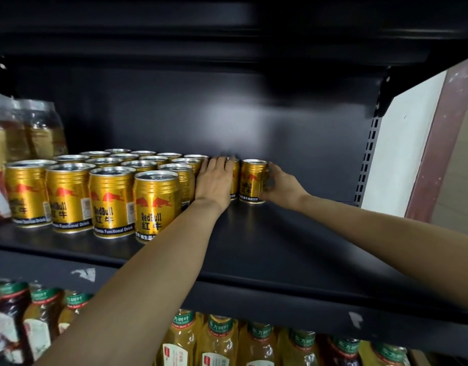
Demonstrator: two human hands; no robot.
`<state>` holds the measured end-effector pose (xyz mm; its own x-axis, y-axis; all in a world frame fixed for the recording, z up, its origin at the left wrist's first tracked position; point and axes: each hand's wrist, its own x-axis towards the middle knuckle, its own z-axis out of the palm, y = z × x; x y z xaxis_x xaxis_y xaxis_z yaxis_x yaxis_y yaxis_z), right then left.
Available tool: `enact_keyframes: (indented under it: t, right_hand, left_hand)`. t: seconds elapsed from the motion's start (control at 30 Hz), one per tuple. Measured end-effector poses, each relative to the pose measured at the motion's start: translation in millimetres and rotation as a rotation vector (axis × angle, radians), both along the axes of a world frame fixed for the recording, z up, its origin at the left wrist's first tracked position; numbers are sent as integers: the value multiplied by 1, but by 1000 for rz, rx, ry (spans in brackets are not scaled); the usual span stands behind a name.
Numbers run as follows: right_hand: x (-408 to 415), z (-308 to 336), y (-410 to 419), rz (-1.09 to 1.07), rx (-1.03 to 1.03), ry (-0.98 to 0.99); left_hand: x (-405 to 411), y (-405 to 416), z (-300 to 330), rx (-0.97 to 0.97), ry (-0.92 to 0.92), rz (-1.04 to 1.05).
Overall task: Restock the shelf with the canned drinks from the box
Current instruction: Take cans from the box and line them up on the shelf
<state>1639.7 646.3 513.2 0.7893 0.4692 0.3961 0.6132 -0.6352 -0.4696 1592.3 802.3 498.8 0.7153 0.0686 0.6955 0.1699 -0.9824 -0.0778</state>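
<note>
The gold aluminium drink can (252, 180) stands upright at the shelf's back, long axis vertical, logo facing the camera; likely heavy when full, rigid, slick, best gripped round its waist; the right hand (281, 188) wraps it from three o'clock; at nine o'clock the left hand (214, 180) lies open-fingered over a second gold can (235, 180), beside the massed gold cans (116, 186) on the black metal shelf (280, 247).

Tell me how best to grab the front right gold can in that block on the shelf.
Take the front right can around its smooth middle wall, coming from the open front of the shelf. It stands upright, with another can close on its left and one behind, so fingers fit best front and right; the ribbed shoulder and rim give less surface.
</note>
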Motion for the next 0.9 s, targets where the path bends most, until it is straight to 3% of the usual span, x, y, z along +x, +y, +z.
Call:
enact_keyframes:
  t: [0.43,0.53,0.63,0.77,0.9]
  right_hand:
    - [-8,4,7,16,-66,52]
    - [-16,8,-7,85,-55,27]
    - [-28,16,-23,104,-76,-50]
    - [-56,27,-40,-25,-65,-234]
    - [-112,25,-51,-53,78,-485]
  left_hand:
    - [-7,-11,5,-122,76,31]
    - [-15,-16,14,-114,10,-1]
    - [-22,-25,28,-108,41,-53]
    - [-47,-47,47,-183,152,-153]
    - [-114,-64,48,-139,27,-335]
